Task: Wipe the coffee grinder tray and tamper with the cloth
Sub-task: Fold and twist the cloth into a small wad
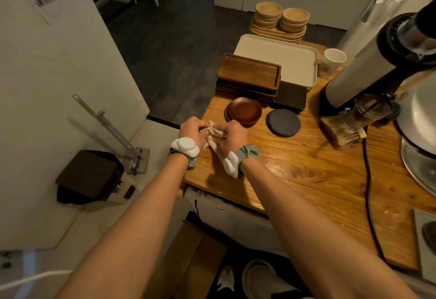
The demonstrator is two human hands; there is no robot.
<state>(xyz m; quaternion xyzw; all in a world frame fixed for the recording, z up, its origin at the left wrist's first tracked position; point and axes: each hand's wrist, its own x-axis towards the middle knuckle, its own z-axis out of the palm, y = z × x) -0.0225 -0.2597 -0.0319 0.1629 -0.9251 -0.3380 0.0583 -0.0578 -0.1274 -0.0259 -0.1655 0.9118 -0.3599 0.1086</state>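
Cloth (213,131), beige and bunched, is gripped between both hands just above the near left corner of the wooden counter (306,171). The left hand (192,129) has its fingers curled in around one end of the bundle. The right hand (232,137) is curled around the other end, knuckles up, and a tail of the fabric hangs down under it towards the wood. The two hands sit close together, almost touching. Each wrist carries a strap with a white tracker (185,146) on it.

Just beyond the hands stands a short stack of red-brown wooden saucers (244,111), with a round dark slate coaster (283,123) beside it to the right. Behind these lie a stack of dark wooden trays (249,74), a stack of black square coasters (291,96), a cream tray (283,58) and, furthest back, pale wooden dishes (280,20).

To the right, well apart from the hands, stands the coffee grinder (368,70), with a clear cup (370,110) at its foot and a bristle brush (342,131) lying in front of it. A black cable (368,180) runs across the counter towards the near edge. A paper cup (333,58) stands behind the grinder.

On the floor to the left is a bin lined with a black bag (89,176).
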